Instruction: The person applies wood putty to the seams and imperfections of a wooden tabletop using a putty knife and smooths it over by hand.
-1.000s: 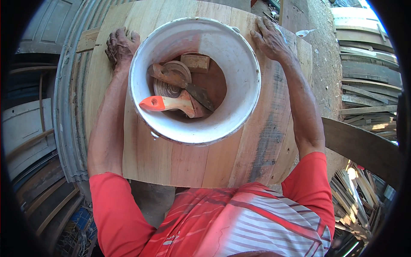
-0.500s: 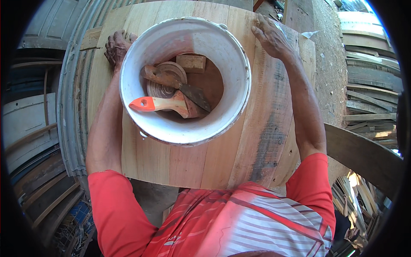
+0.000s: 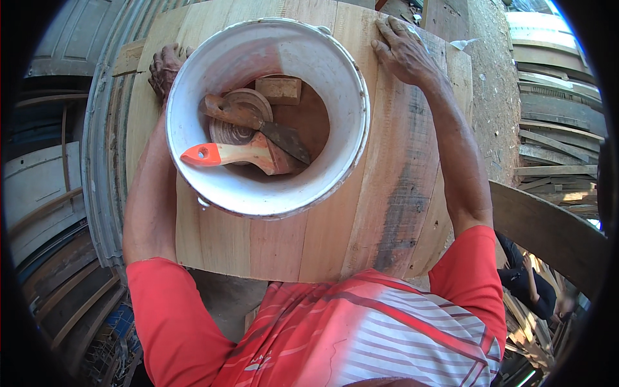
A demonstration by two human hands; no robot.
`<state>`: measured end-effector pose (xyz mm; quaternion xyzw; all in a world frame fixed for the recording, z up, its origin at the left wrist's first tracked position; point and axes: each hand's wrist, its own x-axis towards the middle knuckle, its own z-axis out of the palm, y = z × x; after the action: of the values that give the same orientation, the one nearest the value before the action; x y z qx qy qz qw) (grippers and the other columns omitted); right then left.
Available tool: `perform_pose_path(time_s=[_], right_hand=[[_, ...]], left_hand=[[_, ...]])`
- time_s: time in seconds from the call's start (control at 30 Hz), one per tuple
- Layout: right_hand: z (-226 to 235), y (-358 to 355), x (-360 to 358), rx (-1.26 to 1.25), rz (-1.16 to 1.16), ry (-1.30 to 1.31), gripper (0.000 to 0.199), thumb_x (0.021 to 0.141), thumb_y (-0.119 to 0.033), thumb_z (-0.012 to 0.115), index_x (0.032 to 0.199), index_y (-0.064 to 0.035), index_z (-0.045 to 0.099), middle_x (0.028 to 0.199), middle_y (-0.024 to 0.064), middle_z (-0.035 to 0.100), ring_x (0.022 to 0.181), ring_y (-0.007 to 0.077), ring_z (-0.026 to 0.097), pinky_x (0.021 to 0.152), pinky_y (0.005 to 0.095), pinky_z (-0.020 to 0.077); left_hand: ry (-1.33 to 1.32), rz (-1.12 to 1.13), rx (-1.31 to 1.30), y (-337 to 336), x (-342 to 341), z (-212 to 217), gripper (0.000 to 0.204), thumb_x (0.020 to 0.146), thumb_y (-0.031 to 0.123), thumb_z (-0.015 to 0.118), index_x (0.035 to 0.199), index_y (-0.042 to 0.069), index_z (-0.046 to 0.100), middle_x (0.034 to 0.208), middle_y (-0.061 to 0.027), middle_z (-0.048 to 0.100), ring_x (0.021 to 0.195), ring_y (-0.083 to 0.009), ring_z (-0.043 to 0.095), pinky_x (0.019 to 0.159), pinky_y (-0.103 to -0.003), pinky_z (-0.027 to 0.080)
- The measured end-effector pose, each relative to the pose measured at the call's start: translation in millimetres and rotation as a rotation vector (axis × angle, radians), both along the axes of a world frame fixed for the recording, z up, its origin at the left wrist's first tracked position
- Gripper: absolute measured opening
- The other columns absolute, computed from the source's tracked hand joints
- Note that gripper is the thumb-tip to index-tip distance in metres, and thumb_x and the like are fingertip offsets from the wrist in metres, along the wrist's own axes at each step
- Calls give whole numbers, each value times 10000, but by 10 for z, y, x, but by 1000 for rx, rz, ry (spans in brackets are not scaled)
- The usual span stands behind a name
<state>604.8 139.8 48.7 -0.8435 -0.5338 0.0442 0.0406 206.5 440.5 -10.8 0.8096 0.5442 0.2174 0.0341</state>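
A white bucket (image 3: 322,187) with a stained inside stands on a panel of joined wooden planks (image 3: 284,248). In it lie a paintbrush (image 3: 242,153) with a red-tipped handle, a putty knife (image 3: 242,115) with a wooden handle, a round ridged disc (image 3: 233,133) and a small wood block (image 3: 278,90). My left hand (image 3: 166,72) rests on the panel's left side with bent fingers, holding nothing that I can see; the bucket partly hides it. At the far right of the panel, my right hand (image 3: 406,51) lies open, its fingers stretched toward the far edge.
Corrugated sheets (image 3: 106,148) run along the left. Stacked boards (image 3: 558,97) fill the right side, and a long plank (image 3: 548,226) juts past my right elbow. Another person (image 3: 532,284) in dark clothing is at the lower right, beside scrap wood (image 3: 525,335).
The bucket and my left hand appear slightly farther left in the view. Another person has come into sight at the lower right. Both hands keep their places on the panel.
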Motion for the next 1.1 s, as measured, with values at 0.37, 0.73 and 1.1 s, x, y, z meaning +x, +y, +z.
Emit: perform_pose_path(time_s=[0.37, 0.73, 1.1], right_hand=[[-123, -55, -142, 129, -24, -118, 758, 1077, -637, 351, 1665, -159, 360, 1744, 183, 256, 1631, 360, 177, 1309, 564, 125], [-234, -168, 34, 168, -81, -98, 678, 1072, -603, 409, 1649, -247, 401, 1746, 164, 262, 1619, 387, 204, 1296, 594, 141], [-135, -14, 6, 171, 24, -106, 628, 1078, -614, 389, 1604, -286, 486, 1744, 153, 271, 1618, 353, 222, 1299, 581, 143]], left_hand=[[3, -12, 0, 30, 1, -15, 463, 960, 420, 681, 1378, 231, 616, 1392, -113, 623, 1318, -385, 580, 1087, -570, 470], [11, -7, -73, 20, -3, 58, 523, 937, 422, 688, 1413, 226, 596, 1424, -129, 597, 1344, -379, 561, 1118, -563, 453], [24, 3, -19, 51, -47, 9, 513, 943, 427, 683, 1403, 219, 596, 1417, -125, 599, 1327, -371, 568, 1109, -556, 462]])
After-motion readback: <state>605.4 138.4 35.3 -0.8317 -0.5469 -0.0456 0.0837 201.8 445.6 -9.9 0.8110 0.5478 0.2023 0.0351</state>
